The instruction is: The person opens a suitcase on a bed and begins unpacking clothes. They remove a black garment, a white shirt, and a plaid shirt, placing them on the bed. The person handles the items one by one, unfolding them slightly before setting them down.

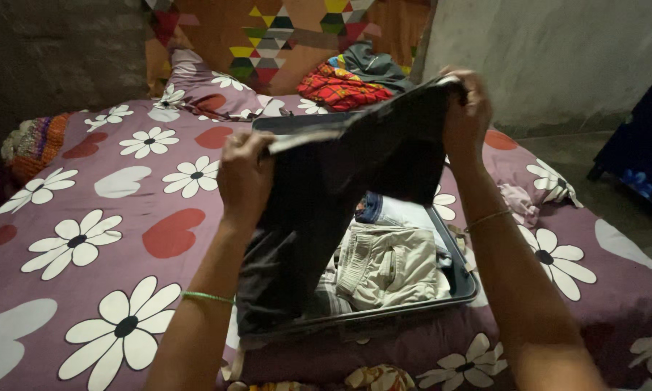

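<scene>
Two garments already lie folded in our suitcase (465,286) at lower centre; our left hand (245,177) and right hand (465,119) each clamp the dark garment (326,203) above it, unpacked.

Suitcase on the bed, garment held above it

The open suitcase (465,284) lies on the bed (123,217); folded trousers (387,264) lie inside; a clothes pile (355,80) sits behind; the garment (340,181) hangs over its left half.

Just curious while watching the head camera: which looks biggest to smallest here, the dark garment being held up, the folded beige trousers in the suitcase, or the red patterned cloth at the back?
1. dark garment
2. beige trousers
3. red patterned cloth, though it lies farther away, so its rank is unsure.
</scene>
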